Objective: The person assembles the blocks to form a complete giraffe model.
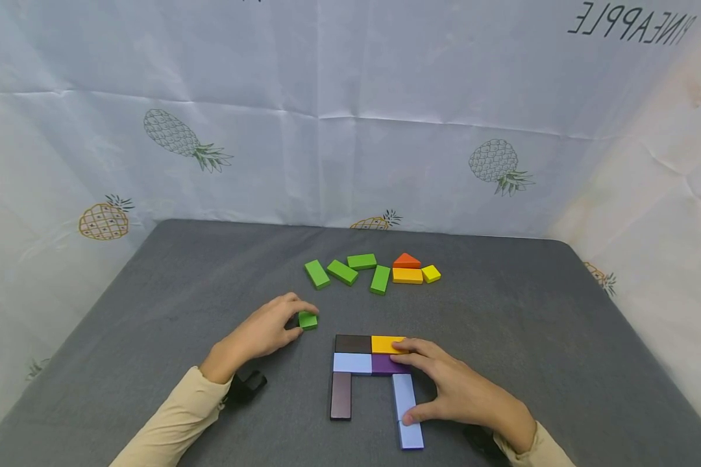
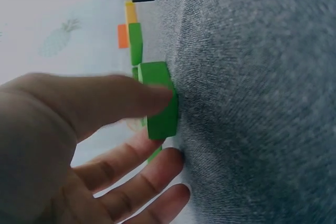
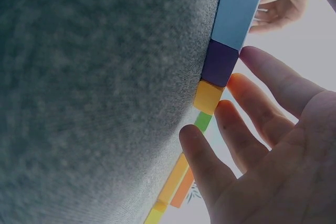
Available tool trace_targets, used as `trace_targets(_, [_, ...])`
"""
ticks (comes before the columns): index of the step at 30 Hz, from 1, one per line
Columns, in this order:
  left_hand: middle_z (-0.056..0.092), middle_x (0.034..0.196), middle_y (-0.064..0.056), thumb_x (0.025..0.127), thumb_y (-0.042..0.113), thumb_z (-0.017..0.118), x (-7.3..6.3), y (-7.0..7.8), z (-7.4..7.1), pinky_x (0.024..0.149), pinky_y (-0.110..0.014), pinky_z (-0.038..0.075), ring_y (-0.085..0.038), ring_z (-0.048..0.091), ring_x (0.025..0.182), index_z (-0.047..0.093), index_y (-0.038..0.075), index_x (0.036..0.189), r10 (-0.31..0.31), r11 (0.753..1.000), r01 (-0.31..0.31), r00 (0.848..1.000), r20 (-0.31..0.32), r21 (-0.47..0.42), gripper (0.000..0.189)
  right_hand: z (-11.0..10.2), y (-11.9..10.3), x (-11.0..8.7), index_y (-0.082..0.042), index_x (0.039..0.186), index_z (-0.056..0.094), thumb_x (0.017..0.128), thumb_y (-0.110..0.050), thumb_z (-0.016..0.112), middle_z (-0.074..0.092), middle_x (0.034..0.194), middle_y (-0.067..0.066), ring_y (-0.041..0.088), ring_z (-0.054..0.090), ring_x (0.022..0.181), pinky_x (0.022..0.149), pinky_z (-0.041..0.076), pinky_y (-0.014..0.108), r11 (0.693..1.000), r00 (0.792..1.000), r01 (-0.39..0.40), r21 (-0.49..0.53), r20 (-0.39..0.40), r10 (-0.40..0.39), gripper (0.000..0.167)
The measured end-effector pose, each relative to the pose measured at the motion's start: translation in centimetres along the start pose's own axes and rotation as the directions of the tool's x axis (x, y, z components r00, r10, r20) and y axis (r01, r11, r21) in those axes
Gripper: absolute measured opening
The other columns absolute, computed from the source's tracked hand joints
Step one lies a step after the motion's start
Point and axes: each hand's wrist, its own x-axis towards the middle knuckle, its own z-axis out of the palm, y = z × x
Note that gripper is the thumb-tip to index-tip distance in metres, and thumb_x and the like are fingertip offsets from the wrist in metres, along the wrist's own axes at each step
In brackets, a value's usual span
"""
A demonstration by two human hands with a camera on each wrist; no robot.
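Note:
My left hand [image 1: 265, 329] pinches a green wooden block [image 1: 308, 321] between thumb and fingers, left of an arrangement of blocks. The left wrist view shows the thumb across that green block [image 2: 160, 72], low at the cloth. My right hand [image 1: 466, 392] rests on the arrangement's right side, fingertips at the yellow block [image 1: 384, 344] and the purple block [image 1: 385, 364], thumb on light blue blocks [image 1: 404, 392] laid end to end. A dark block [image 1: 352, 344] and a light blue block [image 1: 352, 363] form its upper left; a brownish block [image 1: 341, 395] extends below.
Farther back on the grey cloth [image 1: 502, 305] lie several green blocks [image 1: 361, 261], an orange triangle [image 1: 407, 261], a yellow-orange block [image 1: 407, 276] and a small yellow block [image 1: 431, 274]. A pineapple-print curtain [image 1: 298, 162] hangs behind the table.

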Motion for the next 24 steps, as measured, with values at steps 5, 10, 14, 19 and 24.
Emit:
trace_targets(5, [0.06, 0.106, 0.0, 0.088, 0.01, 0.073, 0.0, 0.2, -0.3, 0.077, -0.033, 0.046, -0.013, 0.054, 0.091, 0.066, 0.015, 0.126, -0.009, 0.999, 0.011, 0.998, 0.058, -0.032, 0.039, 0.0, 0.0, 0.0, -0.022, 0.143, 0.053, 0.071, -0.071, 0.074, 0.037, 0.154, -0.001, 0.024, 0.041, 0.138, 0.105, 0.042, 0.057, 1.0, 1.0, 0.008, -0.005, -0.004, -0.008, 0.089])
trace_targets(10, [0.059, 0.095, 0.002, 0.087, 0.01, 0.075, -0.1, 0.4, -0.5, 0.075, -0.031, 0.045, -0.013, 0.053, 0.089, 0.068, 0.012, 0.121, 0.013, 1.0, -0.011, 0.998, 0.067, -0.024, 0.035, 0.0, 0.0, 0.0, -0.022, 0.143, 0.053, 0.071, -0.07, 0.074, 0.038, 0.154, -0.001, 0.024, 0.041, 0.138, 0.105, 0.042, 0.057, 1.0, 1.0, 0.005, -0.002, -0.003, -0.005, 0.089])
trace_targets(14, [0.06, 0.093, 0.002, 0.086, 0.009, 0.076, 0.0, 0.4, -0.5, 0.074, -0.029, 0.045, -0.012, 0.053, 0.087, 0.07, 0.011, 0.115, 0.027, 0.999, -0.025, 0.998, 0.063, -0.025, 0.03, 0.0, 0.0, 0.0, -0.023, 0.143, 0.053, 0.07, -0.071, 0.074, 0.039, 0.154, -0.002, 0.023, 0.042, 0.137, 0.105, 0.043, 0.056, 1.0, 1.0, 0.006, -0.009, -0.008, -0.006, 0.09])
trace_targets(19, [0.063, 0.097, 0.003, 0.085, 0.013, 0.078, 0.0, 0.6, -0.6, 0.076, -0.03, 0.048, -0.013, 0.058, 0.09, 0.07, 0.011, 0.112, 0.024, 0.999, -0.022, 0.998, 0.066, -0.032, 0.028, 0.0, 0.0, 0.0, -0.023, 0.143, 0.053, 0.07, -0.071, 0.073, 0.038, 0.154, -0.002, 0.023, 0.041, 0.138, 0.106, 0.042, 0.056, 1.0, 1.0, 0.007, -0.009, -0.006, -0.007, 0.09])
trace_targets(24, [0.064, 0.1, 0.005, 0.084, 0.015, 0.079, -0.2, 1.2, -0.7, 0.076, -0.029, 0.049, -0.012, 0.058, 0.09, 0.07, 0.011, 0.11, 0.04, 0.999, -0.038, 0.997, 0.066, -0.025, 0.028, 0.0, 0.0, 0.0, -0.022, 0.143, 0.053, 0.071, -0.071, 0.073, 0.038, 0.154, -0.001, 0.024, 0.041, 0.138, 0.106, 0.042, 0.056, 1.0, 1.0, 0.005, -0.006, -0.002, -0.005, 0.09])
